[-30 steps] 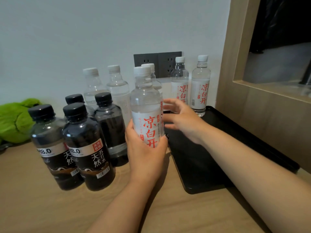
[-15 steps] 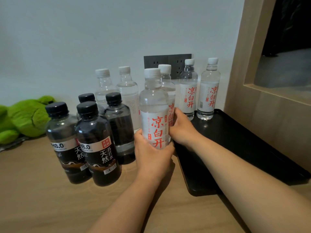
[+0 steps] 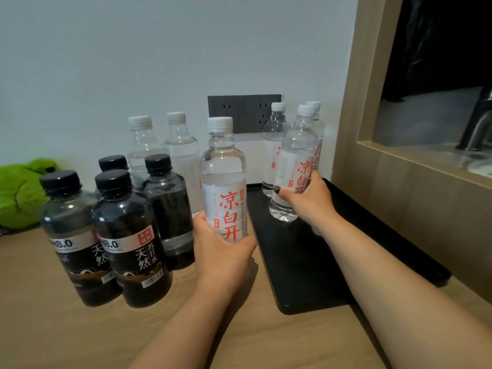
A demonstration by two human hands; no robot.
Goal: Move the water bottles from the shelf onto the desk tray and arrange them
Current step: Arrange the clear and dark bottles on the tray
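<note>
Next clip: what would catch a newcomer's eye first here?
Two hands each gripping a clear red-lettered bottle: the left hand holds one at centre beside the black tray, the right hand tilts another over it. Four black-capped dark bottles cluster at left.

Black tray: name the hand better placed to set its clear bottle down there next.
Right hand: its clear white-capped bottle already hangs over the black tray; the left hand holds its own beside the tray.
</note>
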